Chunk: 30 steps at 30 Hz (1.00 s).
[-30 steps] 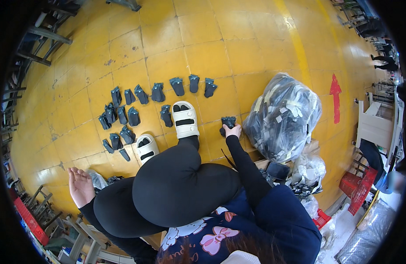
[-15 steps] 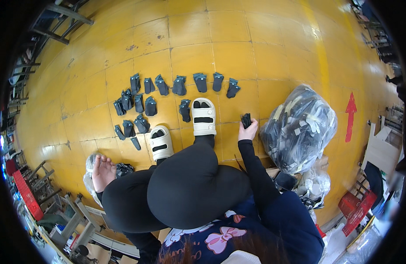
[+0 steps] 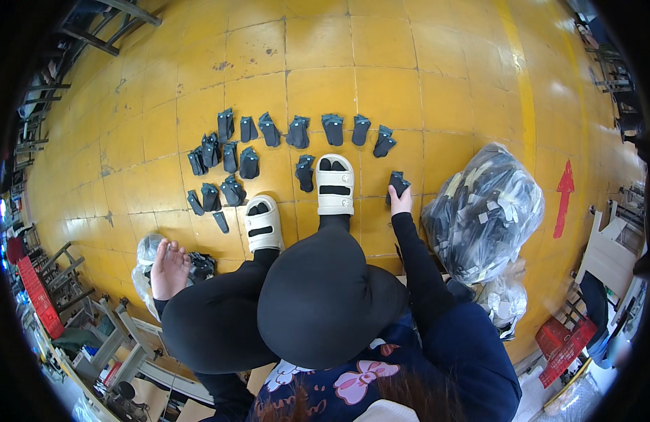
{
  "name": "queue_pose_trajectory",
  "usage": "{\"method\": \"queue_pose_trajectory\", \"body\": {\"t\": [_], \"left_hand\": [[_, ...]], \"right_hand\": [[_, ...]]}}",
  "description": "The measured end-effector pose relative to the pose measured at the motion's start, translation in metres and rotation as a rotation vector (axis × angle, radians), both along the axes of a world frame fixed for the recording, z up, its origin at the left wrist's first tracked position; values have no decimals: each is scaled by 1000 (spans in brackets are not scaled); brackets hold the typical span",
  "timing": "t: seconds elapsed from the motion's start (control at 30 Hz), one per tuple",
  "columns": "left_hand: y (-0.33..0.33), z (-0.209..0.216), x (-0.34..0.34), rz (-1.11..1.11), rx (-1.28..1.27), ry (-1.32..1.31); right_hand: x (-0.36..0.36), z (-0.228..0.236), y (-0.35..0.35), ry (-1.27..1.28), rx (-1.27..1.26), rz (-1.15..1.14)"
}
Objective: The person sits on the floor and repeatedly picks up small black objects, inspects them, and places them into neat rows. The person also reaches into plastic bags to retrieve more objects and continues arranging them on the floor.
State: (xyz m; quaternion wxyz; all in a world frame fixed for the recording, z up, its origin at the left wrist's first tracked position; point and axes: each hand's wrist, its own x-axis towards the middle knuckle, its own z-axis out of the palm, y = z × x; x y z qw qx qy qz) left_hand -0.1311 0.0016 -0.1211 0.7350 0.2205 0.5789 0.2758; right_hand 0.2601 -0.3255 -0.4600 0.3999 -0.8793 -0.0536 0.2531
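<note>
Pinches a dark sock bundle [image 3: 398,182] in the right hand [image 3: 401,200], between right sandal [image 3: 335,205] and clear plastic bag [image 3: 483,211]; holds the left hand [image 3: 170,271] loosely spread near the left knee [image 3: 198,309].

You wear cream sandals [image 3: 335,204], black leggings [image 3: 332,309] and a navy top [image 3: 472,352] with a pink bow [image 3: 364,380]; the folded socks [image 3: 332,130] are charcoal.

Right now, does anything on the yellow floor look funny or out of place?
A little: one small dark bundle lies just below the other left bundles, slimmer than them, like a stray. Farther up, dark marks spot the yellow floor.
</note>
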Motion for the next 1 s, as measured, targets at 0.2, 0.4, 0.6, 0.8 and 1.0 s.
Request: {"method": "queue_pose_trajectory", "body": {"t": [0.2,0.4,0.6,0.8,1.0], "left_hand": [[63,34,5,-431,90,249],[113,-30,122,-983,162,368],[86,-244,148,-1317,267,327],[-44,-382,176,-863,476,753],[-90,-324,223,-851,483,899]], "right_hand": [[6,33,4,153,-532,-9],[33,-2,-80,22,-424,82],[-4,25,-115,33,-261,151],[-41,39,-116,-48,-511,251],[-57,18,-120,-146,-396,67]]}}
